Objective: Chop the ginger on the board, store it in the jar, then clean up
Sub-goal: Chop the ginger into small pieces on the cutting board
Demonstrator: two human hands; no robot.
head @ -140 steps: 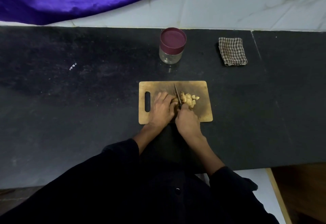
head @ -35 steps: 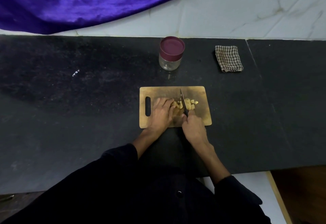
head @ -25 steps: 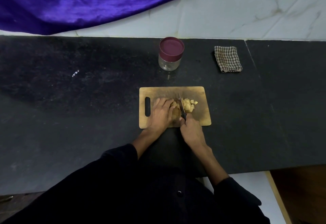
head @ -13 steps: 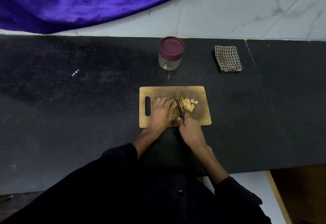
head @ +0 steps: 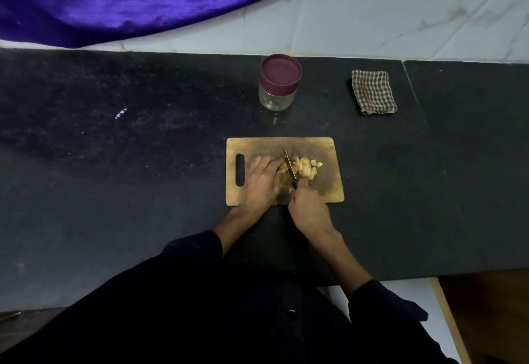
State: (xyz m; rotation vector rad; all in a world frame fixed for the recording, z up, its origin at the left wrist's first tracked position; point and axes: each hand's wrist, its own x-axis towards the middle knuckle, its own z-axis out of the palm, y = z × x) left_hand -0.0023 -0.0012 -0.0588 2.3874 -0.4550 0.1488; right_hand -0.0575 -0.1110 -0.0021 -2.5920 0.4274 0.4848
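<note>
A person stood at a black counter [head: 114, 191] chopping ginger [head: 305, 168] on a wooden cutting board [head: 329, 189]. The right hand [head: 307, 209], at the board's near edge, was curled round the handle of a knife [head: 289, 166], whose blade pointed toward the board's far edge between the uncut piece and the pale cut chunks heaped at the board's centre. The left hand [head: 262, 181] lay on the board beside the handle slot, fingers bent down onto the uncut ginger just left of the blade, seemingly to steady it for each stroke. Beyond the board's far edge, a clear jar [head: 279, 83] stood with its maroon lid on, apparently awaiting the pieces. A folded checked cloth [head: 373, 92] lay beyond the board's far right corner, seemingly kept for the clean-up. Chopping looked unfinished.
</note>
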